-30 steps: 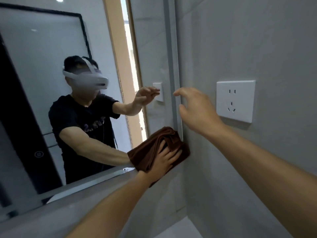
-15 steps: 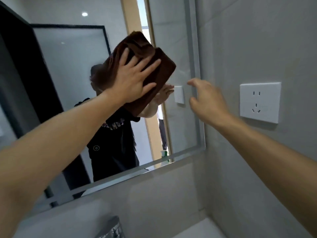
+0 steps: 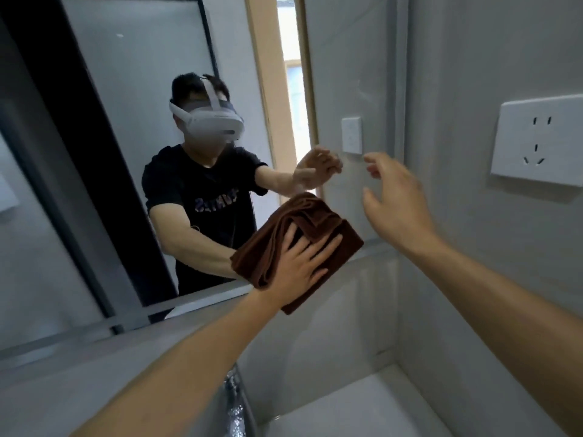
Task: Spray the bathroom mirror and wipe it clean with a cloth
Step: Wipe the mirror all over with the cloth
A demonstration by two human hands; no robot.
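A folded brown cloth (image 3: pixel 328 230) lies flat against the lower right part of the bathroom mirror (image 3: pixel 132 105), overlapping its bottom edge. My left hand (image 3: pixel 299 266) presses on the cloth with spread, straight fingers. My right hand (image 3: pixel 394 203) hovers in the air near the mirror's right edge, fingers loosely bent and holding nothing. The mirror reflects a person in a black shirt wearing a white headset. No spray bottle is in view.
A white wall socket (image 3: pixel 536 140) sits on the grey tiled wall at right. A chrome tap (image 3: pixel 235 402) and a white basin (image 3: pixel 362 411) lie below the mirror. The mirror's frame meets the side wall in a tight corner.
My left hand has swept the cloth from high on the mirror down to its lower right edge. My right hand stays near the mirror's right edge.
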